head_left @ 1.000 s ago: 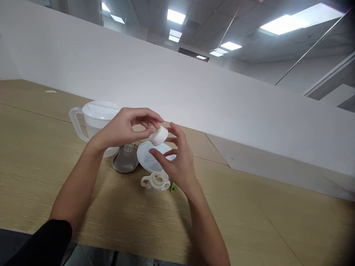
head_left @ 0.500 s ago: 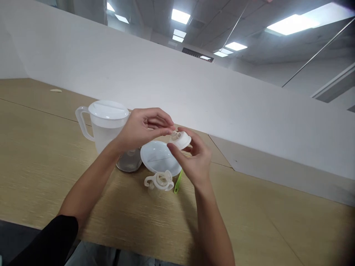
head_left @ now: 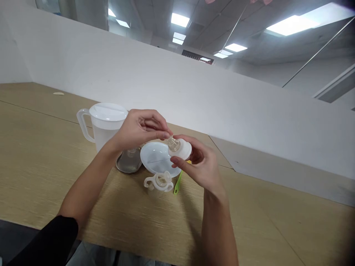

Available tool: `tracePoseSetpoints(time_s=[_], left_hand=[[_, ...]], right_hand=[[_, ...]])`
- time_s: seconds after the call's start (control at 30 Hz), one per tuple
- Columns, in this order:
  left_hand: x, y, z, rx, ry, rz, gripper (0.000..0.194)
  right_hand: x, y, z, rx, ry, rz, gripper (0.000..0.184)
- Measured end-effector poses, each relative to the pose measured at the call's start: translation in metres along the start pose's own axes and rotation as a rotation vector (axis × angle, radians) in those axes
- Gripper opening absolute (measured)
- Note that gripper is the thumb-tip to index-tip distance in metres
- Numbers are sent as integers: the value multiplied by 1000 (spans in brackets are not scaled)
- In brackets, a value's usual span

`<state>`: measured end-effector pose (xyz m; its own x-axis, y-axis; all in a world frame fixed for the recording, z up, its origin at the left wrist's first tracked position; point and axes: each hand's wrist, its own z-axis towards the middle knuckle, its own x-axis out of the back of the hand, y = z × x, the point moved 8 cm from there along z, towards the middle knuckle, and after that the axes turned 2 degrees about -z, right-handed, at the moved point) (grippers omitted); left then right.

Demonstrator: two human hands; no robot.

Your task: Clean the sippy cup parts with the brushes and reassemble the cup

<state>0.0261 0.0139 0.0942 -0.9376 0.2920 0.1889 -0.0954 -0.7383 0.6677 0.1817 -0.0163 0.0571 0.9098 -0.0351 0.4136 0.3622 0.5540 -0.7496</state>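
Observation:
My right hand (head_left: pixel 199 159) grips a white bottle collar (head_left: pixel 184 150) by its rim. A clear baby bottle nipple (head_left: pixel 173 143) pokes out of the collar toward the left. My left hand (head_left: pixel 148 125) pinches the nipple's tip between thumb and fingers. Below both hands a baby bottle with white handles (head_left: pixel 159 183) stands upright on the table, its top uncovered. Behind it lies a white plate (head_left: pixel 155 157), partly covered by the collar and my right hand.
A lidded white pitcher (head_left: pixel 107 125) stands at the left, partly behind my left hand. Beside the plate sits a metal tray (head_left: pixel 129 164). A green handle (head_left: pixel 178 183) lies right of the bottle. A white wall (head_left: pixel 177 88) runs behind the table (head_left: pixel 249 207).
My right hand has lowered slightly and turned the collar, so the nipple now faces left and shows more fully. My left hand keeps its pinch on the tip.

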Motion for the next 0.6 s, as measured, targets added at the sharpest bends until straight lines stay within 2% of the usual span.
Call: tracePoseSetpoints(time_s=[0.1, 0.17, 0.27, 0.33, 0.4, 0.47, 0.53, 0.6], left_hand=[[-7, -10, 4, 21, -80, -51, 37], [-18, -12, 5, 10, -110, -43, 36], [-39, -15, 4, -42, -94, -5, 33], [-49, -25, -4, -70, -38, -3, 37], [-50, -45, -21, -48, 81, -1, 40], [-45, -71, -47, 18, 192, 6, 35], [-44, -92, -77, 70, 193, 24, 35], [-48, -106, -105, 97, 95, 103, 41]], right_hand=[[4, -8, -3, 36, -25, -87, 40], [7, -11, -2, 46, -23, -249, 33], [12, -5, 2, -6, -22, -561, 22], [12, 4, 6, -50, -64, -713, 16], [8, 13, 7, -72, -159, -780, 12], [1, 20, 6, -72, -282, -765, 13], [-5, 24, 2, -67, -400, -702, 16], [-11, 26, -2, -56, -507, -621, 15]])
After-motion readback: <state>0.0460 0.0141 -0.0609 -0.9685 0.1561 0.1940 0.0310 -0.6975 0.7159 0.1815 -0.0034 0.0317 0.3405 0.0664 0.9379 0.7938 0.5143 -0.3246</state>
